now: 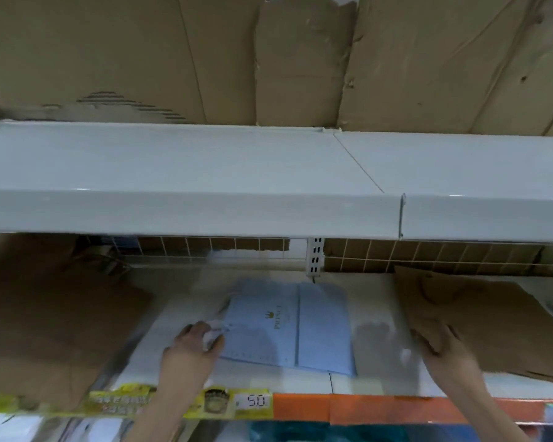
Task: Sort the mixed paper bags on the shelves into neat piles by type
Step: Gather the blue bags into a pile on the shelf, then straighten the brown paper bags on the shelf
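so far the sorting is looking partly done, judging by how things are lying. a flat pale blue paper bag with gold crown lettering (288, 327) is lying in the middle of the white metal lower shelf (377, 342), near its front edge, apart from the brown ones. a large flat brown kraft paper bag (55, 317) is sitting at the left end of that shelf, overhanging the front edge, and a crumpled brown paper bag with a rope handle (479, 317) is lying at the right end. the left hand (198, 341) is gripping the blue bag's left edge, fingers curled around what seems to be its white handle. the right hand (441, 342) is pinching the near corner of the right-hand brown bag. i am judging that the two brown bags are still needing to be joined into one pile, and more bags may be waiting out of sight.

for room, bare shelf is showing between the blue bag and the right brown bag, and a narrower strip is showing to its left. the white upper shelf (205, 173) is hanging low overhead, so lifting is looking limited; sliding seems easier. the wire grid back panel (396, 253) is closing the rear, and the orange and yellow price strip (300, 406) is marking the front edge.
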Available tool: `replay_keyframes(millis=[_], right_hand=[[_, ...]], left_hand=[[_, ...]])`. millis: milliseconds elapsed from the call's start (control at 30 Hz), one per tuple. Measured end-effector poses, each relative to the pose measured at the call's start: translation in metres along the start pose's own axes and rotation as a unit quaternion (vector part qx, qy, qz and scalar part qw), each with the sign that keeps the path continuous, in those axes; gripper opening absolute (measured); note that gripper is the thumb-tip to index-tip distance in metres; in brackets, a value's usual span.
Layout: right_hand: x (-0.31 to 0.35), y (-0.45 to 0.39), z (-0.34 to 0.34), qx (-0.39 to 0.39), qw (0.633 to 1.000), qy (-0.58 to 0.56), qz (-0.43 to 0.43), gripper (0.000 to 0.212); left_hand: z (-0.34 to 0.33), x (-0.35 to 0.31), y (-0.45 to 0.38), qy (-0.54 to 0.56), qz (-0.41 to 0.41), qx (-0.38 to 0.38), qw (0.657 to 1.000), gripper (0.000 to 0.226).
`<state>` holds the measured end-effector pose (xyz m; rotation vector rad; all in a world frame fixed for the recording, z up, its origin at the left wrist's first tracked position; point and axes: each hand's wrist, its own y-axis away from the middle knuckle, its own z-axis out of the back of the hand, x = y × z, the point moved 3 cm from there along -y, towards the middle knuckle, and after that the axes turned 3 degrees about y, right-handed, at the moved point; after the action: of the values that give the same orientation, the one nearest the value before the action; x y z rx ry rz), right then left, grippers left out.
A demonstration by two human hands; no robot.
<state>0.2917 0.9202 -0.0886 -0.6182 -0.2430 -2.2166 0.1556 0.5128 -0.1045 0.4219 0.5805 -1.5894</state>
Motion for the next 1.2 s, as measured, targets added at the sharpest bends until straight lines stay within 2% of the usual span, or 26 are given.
replay_keyframes(millis=[67, 133, 300, 467, 567, 700, 867, 1033, 1100, 1200], right_hand=[[0.026, -0.002, -0.008, 0.034, 0.999, 0.013, 0.035, 0.025], [0.057, 0.001, -0.013, 0.052, 0.997, 0.005, 0.061, 0.033], [0.131, 0.018, -0.027, 0.056, 0.985, -0.038, 0.157, 0.032], [0.185, 0.042, -0.047, 0.139, 0.965, -0.057, 0.215, 0.035], [0.216, 0.056, -0.067, 0.174, 0.952, -0.072, 0.24, 0.036], [0.259, 0.078, -0.105, 0.204, 0.947, -0.06, 0.239, 0.037], [0.323, 0.131, -0.161, 0.235, 0.944, -0.095, 0.213, 0.017], [0.369, 0.174, -0.217, 0.272, 0.946, -0.098, 0.149, 0.015], [0.381, 0.189, -0.235, 0.28, 0.95, -0.091, 0.102, 0.02], [0.394, 0.202, -0.256, 0.268, 0.956, -0.117, 0.028, 0.04]], left_hand=[[0.01, 0.005, 0.002, -0.032, -0.039, -0.041, 0.998, 0.046], [0.024, 0.009, 0.005, -0.063, -0.063, -0.066, 0.994, 0.047], [0.063, 0.028, 0.009, -0.083, 0.034, -0.077, 0.993, 0.036], [0.105, 0.049, 0.006, -0.111, 0.057, -0.11, 0.986, 0.023], [0.134, 0.07, -0.001, -0.106, 0.07, -0.148, 0.981, 0.024], [0.174, 0.107, -0.013, -0.162, 0.086, -0.178, 0.967, 0.033], [0.24, 0.184, -0.036, -0.189, 0.121, -0.18, 0.958, 0.04], [0.301, 0.257, -0.062, -0.149, 0.145, -0.194, 0.959, 0.047], [0.318, 0.282, -0.073, -0.17, 0.176, -0.174, 0.954, 0.056], [0.333, 0.314, -0.088, -0.201, 0.242, -0.118, 0.942, 0.071]])
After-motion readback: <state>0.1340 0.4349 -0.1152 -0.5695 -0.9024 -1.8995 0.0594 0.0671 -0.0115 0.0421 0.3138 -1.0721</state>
